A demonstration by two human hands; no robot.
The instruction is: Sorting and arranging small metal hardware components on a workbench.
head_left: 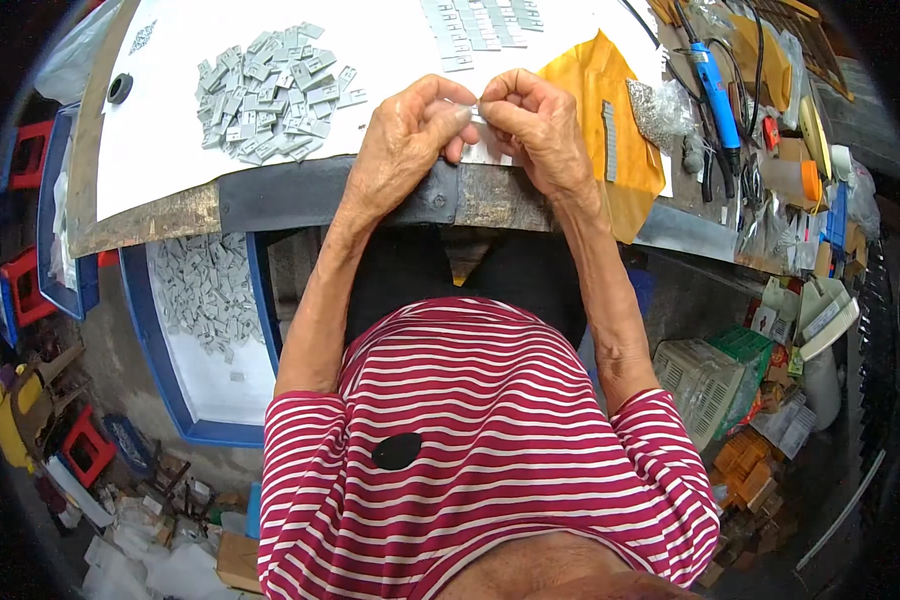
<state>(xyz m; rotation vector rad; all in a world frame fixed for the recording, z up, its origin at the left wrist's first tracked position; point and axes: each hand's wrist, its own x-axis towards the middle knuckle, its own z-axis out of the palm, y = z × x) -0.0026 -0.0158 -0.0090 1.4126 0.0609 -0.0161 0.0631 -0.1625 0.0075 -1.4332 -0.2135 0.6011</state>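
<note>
Above the front edge of the worktable [195, 212], my left hand [402, 140] and my right hand [542, 130] meet with fingertips pinched together. Between them is a small pale piece [476, 116], mostly hidden by the fingers; its exact shape cannot be made out. A heap of small flat grey plastic pieces [270, 95] lies to the left of my left hand on white paper [160, 130]. Beyond my hands, similar grey pieces [475, 25] are laid out in rows. Beside my right hand lies a yellow padded envelope [582, 75] with a grey strip of pieces [610, 140] on it.
A clear bag of tiny metal parts [660, 112] and a blue electric screwdriver [715, 90] lie at the right. Below the table's left side, a blue-rimmed tray [220, 432] holds many more grey pieces. A black ring [120, 88] sits at the far left. Clutter [730, 380] fills the right side.
</note>
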